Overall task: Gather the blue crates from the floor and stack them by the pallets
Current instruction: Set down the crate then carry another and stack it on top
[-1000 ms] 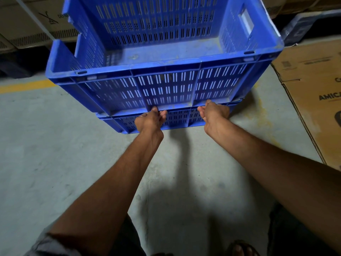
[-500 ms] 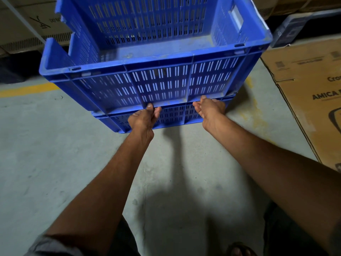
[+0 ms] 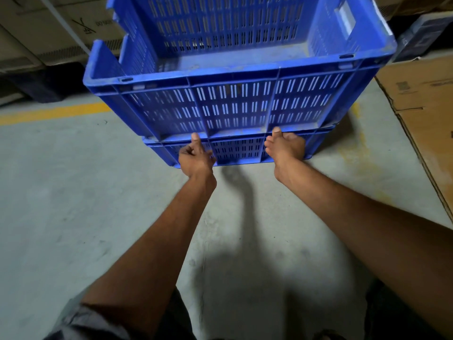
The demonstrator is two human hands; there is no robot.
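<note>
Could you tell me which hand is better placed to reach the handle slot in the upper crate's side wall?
Right, most likely. The right hand grips the rim of the lower crate on the same side as the handle slot in the upper crate; the left hand grips farther from it.

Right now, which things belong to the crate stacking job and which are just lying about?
Job: upper blue crate, stacked on the lower blue crate; left hand and right hand gripping the lower one's rim.
Lying about: flattened cardboard, cardboard boxes.
</note>
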